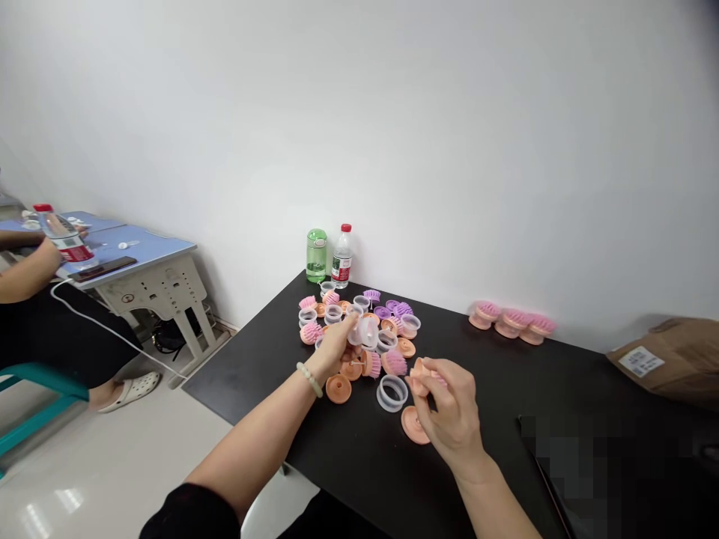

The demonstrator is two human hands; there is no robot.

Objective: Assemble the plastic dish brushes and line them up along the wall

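Now — LH (335,346): clear pc (368,332) | RH (454,404): peach pc (419,372) — room before tbl (353,464) edge

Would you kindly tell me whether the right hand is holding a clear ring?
No, the right hand pinches a peach-coloured piece, while the nearest clear ring lies on the black table.

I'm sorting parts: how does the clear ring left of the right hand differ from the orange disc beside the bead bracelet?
The clear ring is translucent; the orange disc is opaque. The ring has a wide open middle, while the disc's face is mostly filled in. Both are round and lie on the black table.
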